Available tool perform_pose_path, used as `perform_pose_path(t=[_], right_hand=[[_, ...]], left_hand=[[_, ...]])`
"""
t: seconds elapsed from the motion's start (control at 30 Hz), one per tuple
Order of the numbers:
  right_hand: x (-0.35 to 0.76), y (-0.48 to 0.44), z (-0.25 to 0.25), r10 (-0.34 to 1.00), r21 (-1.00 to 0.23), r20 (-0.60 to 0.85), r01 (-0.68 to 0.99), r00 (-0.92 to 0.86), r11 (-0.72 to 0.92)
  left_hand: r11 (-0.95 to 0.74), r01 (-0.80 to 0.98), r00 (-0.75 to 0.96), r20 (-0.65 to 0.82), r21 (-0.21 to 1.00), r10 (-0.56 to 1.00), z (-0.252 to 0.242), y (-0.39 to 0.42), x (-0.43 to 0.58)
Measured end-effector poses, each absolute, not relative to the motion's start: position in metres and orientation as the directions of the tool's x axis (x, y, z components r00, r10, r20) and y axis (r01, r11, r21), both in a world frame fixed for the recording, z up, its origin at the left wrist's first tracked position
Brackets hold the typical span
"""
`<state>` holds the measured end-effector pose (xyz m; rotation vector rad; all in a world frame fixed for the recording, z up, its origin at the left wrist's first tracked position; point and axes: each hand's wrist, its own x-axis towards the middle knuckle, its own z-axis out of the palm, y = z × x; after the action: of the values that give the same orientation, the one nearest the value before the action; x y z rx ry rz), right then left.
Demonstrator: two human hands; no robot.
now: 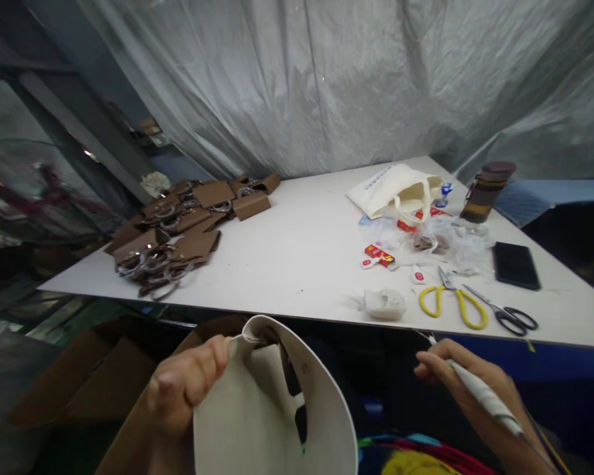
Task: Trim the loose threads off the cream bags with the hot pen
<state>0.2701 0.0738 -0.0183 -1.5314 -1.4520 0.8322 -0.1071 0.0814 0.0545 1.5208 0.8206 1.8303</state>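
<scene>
My left hand (181,389) is closed on the upper edge of a curved pale sheet piece (272,409), held below the table's front edge. A dark cut-out slit shows in the piece. My right hand (468,379) pinches a slim white pen-like tool (482,396), its tip pointing up and left near the table edge. Both hands are in front of the white table (301,251), not over it.
On the table: a heap of brown leather pieces with metal rings (178,231) at left, a cream tote bag (396,191), red-and-white tubes (381,257), a white lump (385,303), yellow scissors (453,303), black scissors (505,313), a phone (515,264), a brown flask (486,191). Cardboard boxes (94,382) stand below.
</scene>
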Motion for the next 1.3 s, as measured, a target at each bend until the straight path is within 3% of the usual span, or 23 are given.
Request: perform_pose_path(t=[0.1, 0.17, 0.33, 0.43, 0.53, 0.63, 0.73, 0.87, 1.03, 1.2, 1.3], right_hand=[[0.27, 0.072, -0.025, 0.994, -0.902, 0.104, 0.422, 0.015, 0.088], [0.265, 0.071, -0.024, 0.989, -0.908, 0.139, 0.392, -0.043, 0.145], [0.238, 0.07, 0.009, 0.952, -0.922, 0.26, 0.253, -0.163, 0.294], [0.224, 0.073, 0.028, 0.912, -0.882, 0.275, 0.297, -0.305, 0.365], [0.216, 0.076, 0.033, 0.857, -0.815, 0.183, 0.413, -0.481, 0.406], [0.212, 0.077, 0.029, 0.833, -0.771, 0.098, 0.487, -0.545, 0.41], [0.21, 0.076, 0.02, 0.839, -0.757, 0.111, 0.502, -0.533, 0.419], [0.211, 0.077, 0.008, 0.838, -0.738, 0.18, 0.493, -0.515, 0.461], [0.215, 0.081, 0.005, 0.826, -0.803, 0.264, 0.36, -0.498, 0.474], [0.22, 0.086, 0.0, 0.835, -0.967, 0.122, 0.126, -0.537, 0.222], [0.222, 0.085, -0.013, 0.87, -0.987, 0.093, 0.072, -0.485, 0.145]], left_hand=[[-0.582, -0.321, -0.045, 0.602, 0.747, 0.797, 0.062, 0.099, -0.102], [-0.462, -0.355, 0.021, 0.5, 0.813, 0.866, 0.058, 0.1, -0.089], [-0.119, -0.18, 0.336, 0.175, 0.976, 0.926, 0.036, 0.087, -0.045], [-0.051, -0.126, 0.45, 0.102, 0.991, 0.887, 0.027, 0.081, -0.024], [-0.009, -0.155, 0.445, 0.078, 0.988, 0.892, 0.019, 0.08, -0.01], [-0.064, -0.286, 0.435, 0.189, 0.956, 0.88, 0.01, 0.084, -0.003], [-0.118, -0.435, 0.43, 0.321, 0.892, 0.844, 0.002, 0.087, 0.001], [-0.097, -0.497, 0.393, 0.324, 0.862, 0.861, 0.001, 0.088, 0.005], [-0.072, -0.53, 0.371, 0.307, 0.845, 0.876, 0.004, 0.085, 0.012], [-0.018, -0.568, 0.347, 0.259, 0.823, 0.901, 0.009, 0.081, 0.011], [0.084, -0.459, 0.385, 0.113, 0.885, 0.916, 0.014, 0.084, 0.004]])
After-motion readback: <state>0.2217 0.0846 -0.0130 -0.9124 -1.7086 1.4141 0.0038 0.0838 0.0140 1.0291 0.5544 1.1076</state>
